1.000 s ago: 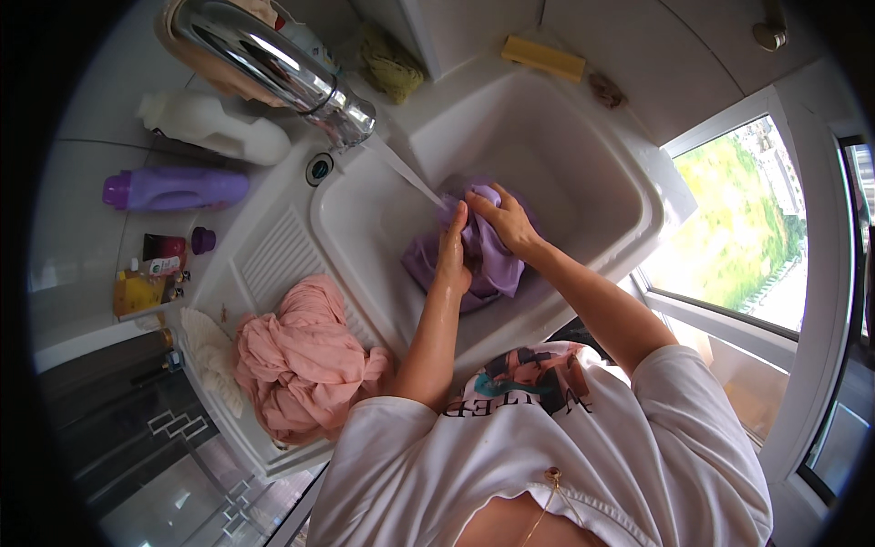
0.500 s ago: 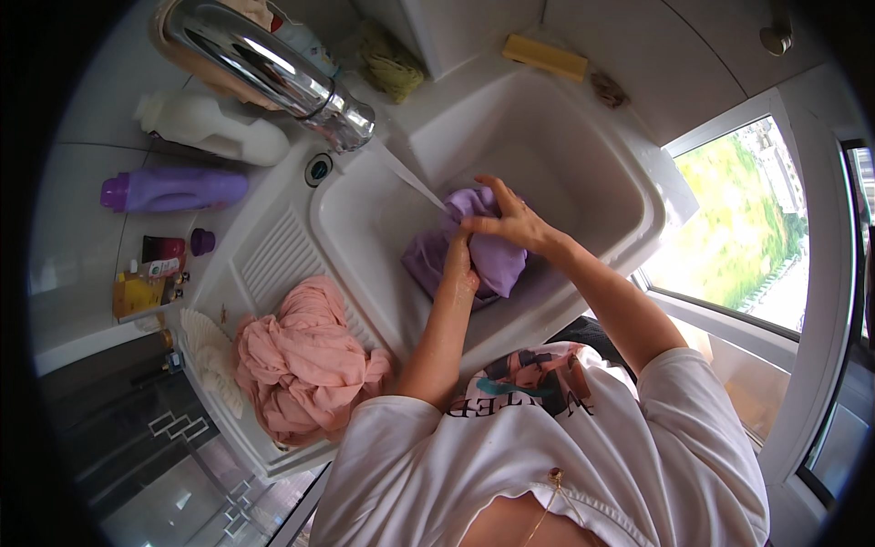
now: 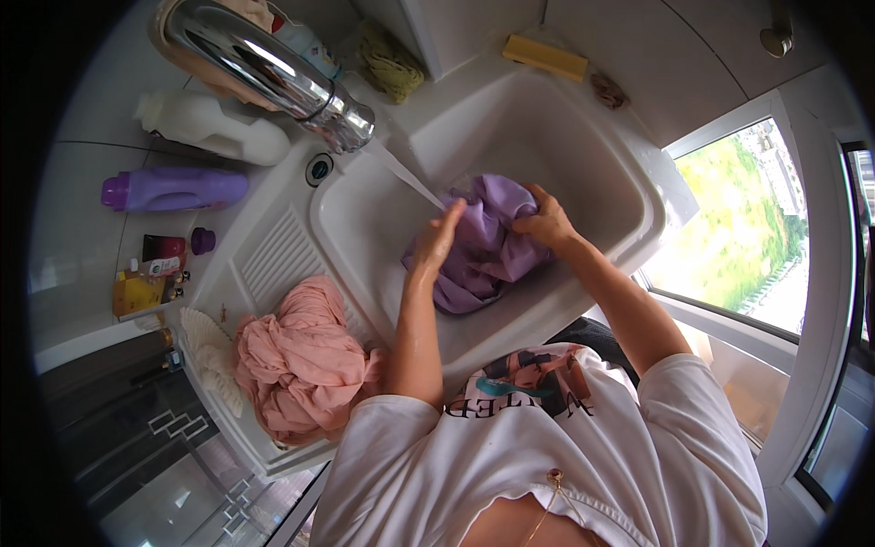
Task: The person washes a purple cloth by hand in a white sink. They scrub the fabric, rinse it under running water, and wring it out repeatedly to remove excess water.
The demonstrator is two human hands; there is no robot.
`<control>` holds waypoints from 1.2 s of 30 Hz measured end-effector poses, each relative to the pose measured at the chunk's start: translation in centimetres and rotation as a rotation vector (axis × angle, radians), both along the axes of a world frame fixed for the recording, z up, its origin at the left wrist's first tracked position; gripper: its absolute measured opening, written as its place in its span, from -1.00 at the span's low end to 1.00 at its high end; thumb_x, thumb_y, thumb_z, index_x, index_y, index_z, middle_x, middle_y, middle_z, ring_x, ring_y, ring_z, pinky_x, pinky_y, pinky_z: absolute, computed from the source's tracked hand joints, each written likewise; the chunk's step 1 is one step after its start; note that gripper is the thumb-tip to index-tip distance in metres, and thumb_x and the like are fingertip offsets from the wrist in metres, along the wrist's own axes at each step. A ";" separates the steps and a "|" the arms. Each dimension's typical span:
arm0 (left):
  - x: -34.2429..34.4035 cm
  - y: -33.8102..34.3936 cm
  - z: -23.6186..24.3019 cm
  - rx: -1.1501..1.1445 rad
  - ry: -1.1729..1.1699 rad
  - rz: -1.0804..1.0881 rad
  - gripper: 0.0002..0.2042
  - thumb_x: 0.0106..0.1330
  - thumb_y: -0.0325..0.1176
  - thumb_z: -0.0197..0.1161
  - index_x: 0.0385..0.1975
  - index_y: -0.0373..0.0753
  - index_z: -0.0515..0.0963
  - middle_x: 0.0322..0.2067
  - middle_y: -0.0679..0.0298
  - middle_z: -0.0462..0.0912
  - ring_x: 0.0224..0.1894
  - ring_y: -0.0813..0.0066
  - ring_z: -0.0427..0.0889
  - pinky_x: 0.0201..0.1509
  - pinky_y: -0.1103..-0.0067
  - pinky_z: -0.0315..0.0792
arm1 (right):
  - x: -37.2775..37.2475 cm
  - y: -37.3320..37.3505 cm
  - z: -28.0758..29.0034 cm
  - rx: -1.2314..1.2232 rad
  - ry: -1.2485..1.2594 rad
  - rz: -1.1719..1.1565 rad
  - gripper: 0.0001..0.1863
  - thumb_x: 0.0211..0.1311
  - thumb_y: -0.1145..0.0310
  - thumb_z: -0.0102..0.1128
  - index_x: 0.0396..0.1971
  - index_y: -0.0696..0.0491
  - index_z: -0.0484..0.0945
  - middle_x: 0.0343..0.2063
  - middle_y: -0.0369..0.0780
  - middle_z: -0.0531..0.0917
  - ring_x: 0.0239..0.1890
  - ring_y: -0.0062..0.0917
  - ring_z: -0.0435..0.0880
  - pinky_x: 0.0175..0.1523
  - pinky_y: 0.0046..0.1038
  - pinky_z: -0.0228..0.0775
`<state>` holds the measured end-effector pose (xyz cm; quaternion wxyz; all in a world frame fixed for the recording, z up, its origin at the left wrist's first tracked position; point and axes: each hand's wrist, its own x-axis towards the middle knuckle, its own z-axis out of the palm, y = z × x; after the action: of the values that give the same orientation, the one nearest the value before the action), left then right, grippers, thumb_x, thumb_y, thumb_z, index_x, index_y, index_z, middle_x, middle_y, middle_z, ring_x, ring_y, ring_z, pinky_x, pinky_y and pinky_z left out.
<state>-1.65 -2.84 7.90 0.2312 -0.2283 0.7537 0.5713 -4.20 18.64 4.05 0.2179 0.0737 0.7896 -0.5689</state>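
A wet, bunched purple cloth (image 3: 497,242) lies in the white basin (image 3: 365,264), with running water (image 3: 410,178) from the chrome faucet (image 3: 342,118) striking its upper left side. My right hand (image 3: 550,225) grips the cloth's right edge, thumb on top and fingers curled behind it. On the left side of the cloth, my left hand (image 3: 437,242) rests against it with the fingers stretched out toward the stream. Part of the left palm faces the fabric and is hidden.
Pink cloth (image 3: 305,360) is heaped on the ribbed drainboard (image 3: 278,251). A purple bottle (image 3: 182,189) and white bottle (image 3: 214,128) stand along the left wall. A yellow bar (image 3: 545,57) and green cloth (image 3: 390,62) sit on the back rim. An open window (image 3: 738,219) is at right.
My hands have moved apart: the left went left and now lies beside the cloth, the right went right and down onto its edge. The cloth is spread wider.
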 end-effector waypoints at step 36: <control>-3.2 -5.1 -4.5 -0.017 0.236 0.532 -0.45 0.21 -0.01 0.23 0.01 -0.35 0.37 -0.10 0.16 0.45 -0.09 0.41 0.42 0.03 0.48 0.32 | 0.9 -0.9 3.1 0.048 0.356 0.252 -0.25 -0.32 0.43 0.27 0.10 0.05 0.40 -0.05 -0.04 0.56 0.02 -0.28 0.55 0.10 -0.37 0.35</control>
<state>-4.86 -7.98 3.36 -0.0181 -0.3517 0.6937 0.6283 -3.34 17.79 7.14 0.1428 -0.1220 0.8320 -0.5221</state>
